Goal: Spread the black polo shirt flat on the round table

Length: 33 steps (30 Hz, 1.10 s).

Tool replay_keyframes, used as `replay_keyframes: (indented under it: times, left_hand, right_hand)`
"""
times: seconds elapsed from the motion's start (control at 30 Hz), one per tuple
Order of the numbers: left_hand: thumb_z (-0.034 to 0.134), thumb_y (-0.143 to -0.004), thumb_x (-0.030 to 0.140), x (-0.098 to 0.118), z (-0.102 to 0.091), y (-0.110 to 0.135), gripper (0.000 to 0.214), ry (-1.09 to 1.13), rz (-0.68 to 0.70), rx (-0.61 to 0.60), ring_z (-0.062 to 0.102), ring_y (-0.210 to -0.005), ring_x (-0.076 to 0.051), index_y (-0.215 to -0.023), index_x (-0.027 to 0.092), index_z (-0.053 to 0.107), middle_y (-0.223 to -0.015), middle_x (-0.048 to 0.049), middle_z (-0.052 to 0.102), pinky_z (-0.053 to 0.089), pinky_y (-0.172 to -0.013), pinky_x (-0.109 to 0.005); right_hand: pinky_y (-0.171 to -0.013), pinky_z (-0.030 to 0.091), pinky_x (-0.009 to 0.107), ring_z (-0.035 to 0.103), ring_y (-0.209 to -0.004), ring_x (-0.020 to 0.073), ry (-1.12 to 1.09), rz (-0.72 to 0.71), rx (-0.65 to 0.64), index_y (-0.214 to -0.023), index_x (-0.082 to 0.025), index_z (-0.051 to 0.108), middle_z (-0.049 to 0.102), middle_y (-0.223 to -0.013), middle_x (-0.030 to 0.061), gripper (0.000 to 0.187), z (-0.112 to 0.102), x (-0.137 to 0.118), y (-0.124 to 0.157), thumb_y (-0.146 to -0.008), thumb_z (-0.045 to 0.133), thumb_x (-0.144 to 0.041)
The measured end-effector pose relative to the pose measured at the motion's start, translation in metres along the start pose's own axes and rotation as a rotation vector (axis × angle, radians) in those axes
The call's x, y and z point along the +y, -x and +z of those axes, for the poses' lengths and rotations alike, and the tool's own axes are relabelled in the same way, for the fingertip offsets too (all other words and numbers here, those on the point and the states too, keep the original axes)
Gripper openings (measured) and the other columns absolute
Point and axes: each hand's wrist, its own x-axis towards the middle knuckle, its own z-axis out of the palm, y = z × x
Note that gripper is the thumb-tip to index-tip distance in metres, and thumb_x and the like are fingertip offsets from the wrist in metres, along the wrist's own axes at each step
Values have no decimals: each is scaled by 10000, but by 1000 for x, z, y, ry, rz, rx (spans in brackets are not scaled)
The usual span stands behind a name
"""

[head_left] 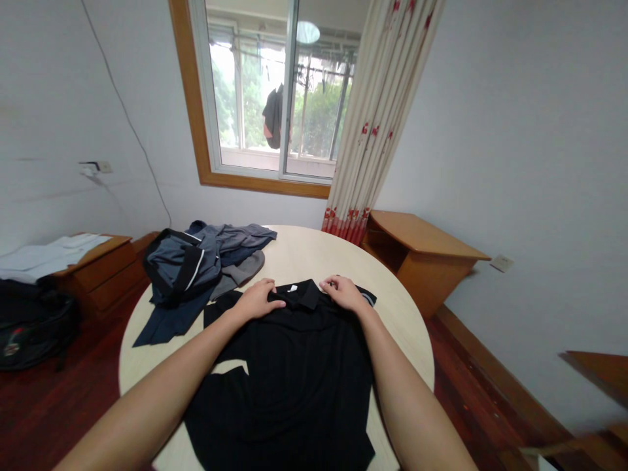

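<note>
A black polo shirt lies spread on a round pale table, its collar at the far side and its hem toward me. A small white label shows inside the collar. My left hand is at the left side of the collar, black cloth between its thumb and fingers. At the right of the collar, my right hand has curled fingers closed on the shirt near the shoulder. Beyond it, a sleeve edge with a grey stripe sticks out. Some fingertips are hidden by cloth.
A heap of grey and navy clothes lies at the table's far left. A wooden desk stands at the right, by a curtain. On the left are a wooden cabinet with papers on top and a black bag.
</note>
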Motion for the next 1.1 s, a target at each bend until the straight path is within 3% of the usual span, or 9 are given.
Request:
replay_keyframes:
  times: [0.13, 0.33, 0.5, 0.67, 0.77, 0.9, 1.1]
  left_hand:
    - [732, -766, 448, 2, -3, -1, 286, 5, -49, -19, 626, -833, -262, -806, 213, 572, -846, -50, 663, 484, -749, -354]
    - [643, -761, 135, 17, -14, 1, 171, 175, 275, 193, 616, -929, -202, -723, 208, 493, -1011, -59, 646, 493, -812, -315]
    - [539, -724, 6, 26, -19, 6, 199, 157, 397, 360, 618, -1015, -205, -735, 204, 525, -1077, -71, 653, 506, -880, -346]
    - [581, -779, 67, 28, -20, 7, 142, 172, 311, 377, 605, -1123, -232, -801, 206, 564, -1173, -95, 640, 506, -975, -400]
    - [628, -809, 136, 27, -20, 6, 130, 209, 286, 364, 593, -1167, -248, -911, 208, 593, -1209, -105, 634, 485, -1025, -438]
    - [701, -801, 215, 22, -19, 4, 349, 267, 262, 356, 591, -1190, -257, -1128, 206, 581, -1225, -108, 642, 451, -1069, -461]
    - [802, -723, 399, 10, -12, -1, 683, 414, 117, 261, 643, -1108, -275, -1307, 198, 509, -1175, -111, 678, 499, -989, -451]
  right_hand:
    - [-598, 395, 266, 557, -631, 156, 12, 17, -61, -975, -143, 719, 630, -680, 24, 398, 1, 3, 0, -848, 611, -505]
    - [-749, 493, 313, 635, -786, 180, -96, -24, -49, -1183, -141, 646, 699, -934, 79, 533, 7, 6, 1, -826, 658, -537]
    - [-945, 498, 387, 652, -1036, 221, -334, -67, -46, -1362, -173, 532, 656, -1192, 129, 720, 13, 13, -1, -765, 746, -514]
    - [-964, 500, 400, 668, -1021, 222, -542, -99, -178, -1392, -203, 514, 686, -1119, 73, 841, 10, 7, 0, -639, 849, -368]
    - [-950, 506, 412, 673, -987, 236, -576, -85, -210, -1235, -184, 633, 718, -1078, 61, 663, 6, -1, 1, -628, 840, -350]
    - [-930, 507, 430, 675, -950, 256, -568, -84, -184, -978, -156, 716, 748, -1012, 67, 405, 3, -7, 1, -654, 808, -382]
    - [-892, 519, 407, 681, -920, 239, -622, -69, -104, -1022, -157, 706, 747, -1019, 71, 391, 5, -7, 0, -703, 756, -377]
